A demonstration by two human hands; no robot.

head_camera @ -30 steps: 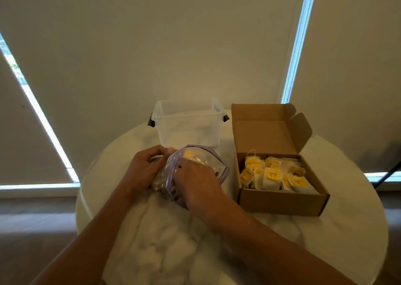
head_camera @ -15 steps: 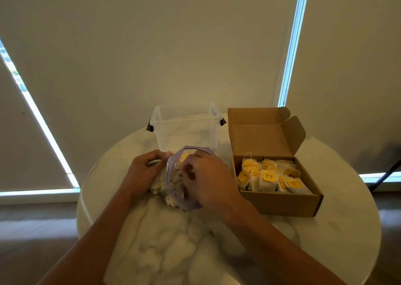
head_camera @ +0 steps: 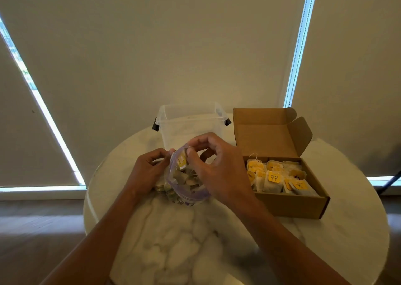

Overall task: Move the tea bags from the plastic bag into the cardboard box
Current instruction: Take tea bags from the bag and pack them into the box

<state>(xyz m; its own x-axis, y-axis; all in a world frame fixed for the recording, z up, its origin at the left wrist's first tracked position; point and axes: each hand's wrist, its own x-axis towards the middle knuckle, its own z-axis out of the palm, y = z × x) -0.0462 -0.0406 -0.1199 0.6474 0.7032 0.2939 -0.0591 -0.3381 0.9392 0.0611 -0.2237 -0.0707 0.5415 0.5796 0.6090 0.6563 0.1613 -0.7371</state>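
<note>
Your round desk (head_camera: pixel 173 241) has a smooth, white, marble-veined top. On it, in front of you, lies the soft clear plastic bag (head_camera: pixel 196 195) with a purple rim, holding a loose heap of tea bags (head_camera: pixel 184 179). Just right of it stands the brown cardboard box (head_camera: pixel 290 204), lid upright, packed with yellow-tagged tea bags (head_camera: pixel 273 179). A rigid clear tub (head_camera: pixel 188 122) stands behind the bag. Your left hand (head_camera: pixel 147 172) grips the bag's mouth. Your right hand (head_camera: pixel 219 167), fingers curled, pinches one tea bag (head_camera: pixel 181 161) at the opening.
</note>
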